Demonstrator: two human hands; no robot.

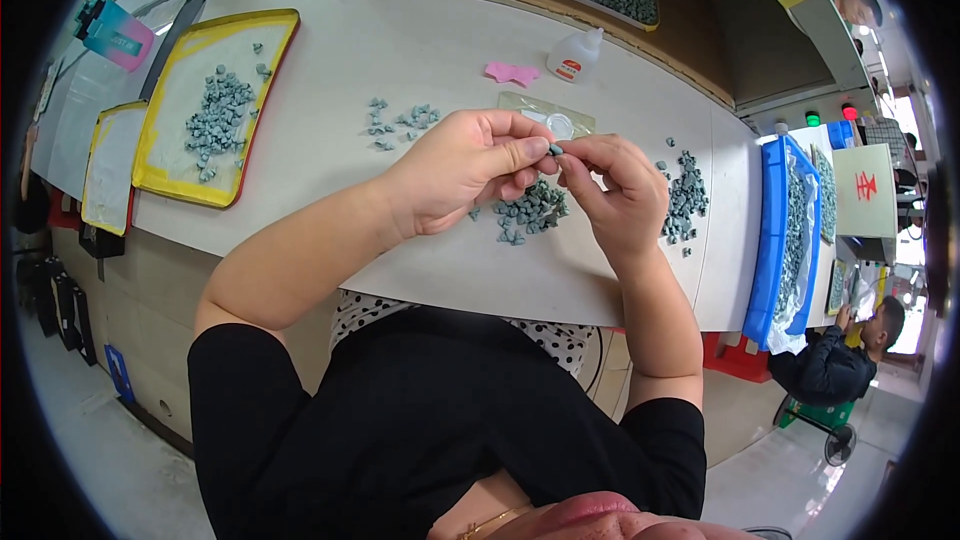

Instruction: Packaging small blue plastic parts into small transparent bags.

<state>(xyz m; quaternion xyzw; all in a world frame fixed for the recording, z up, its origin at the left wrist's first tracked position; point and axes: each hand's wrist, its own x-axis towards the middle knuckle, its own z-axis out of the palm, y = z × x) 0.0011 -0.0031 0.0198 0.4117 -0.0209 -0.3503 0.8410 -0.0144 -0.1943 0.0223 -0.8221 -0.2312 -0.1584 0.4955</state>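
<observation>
A small grey-green piece point(555, 150) is pinched between the fingertips of both hands above the white table point(400, 260). My left hand point(450, 165) grips it from the left with thumb and forefinger, its other fingers curled. From the right, my right hand point(622, 185) closes thumb and forefinger on the same piece. Its exact shape is mostly hidden by the fingers. Below the hands lies a pile of similar grey-green pieces point(532, 210). A second pile point(686, 195) sits right of my right hand, and a loose scatter of pieces point(415, 117) lies beyond my left wrist.
Beyond the hands are a clear mat with a round dish point(560, 126), a white squeeze bottle point(575, 55) and a pink cutout point(511, 73). A yellow-rimmed tray point(160, 155) stands left, near a teal-pink bottle point(112, 32). A blue crate point(768, 230) stands right; a person point(830, 370) works beyond.
</observation>
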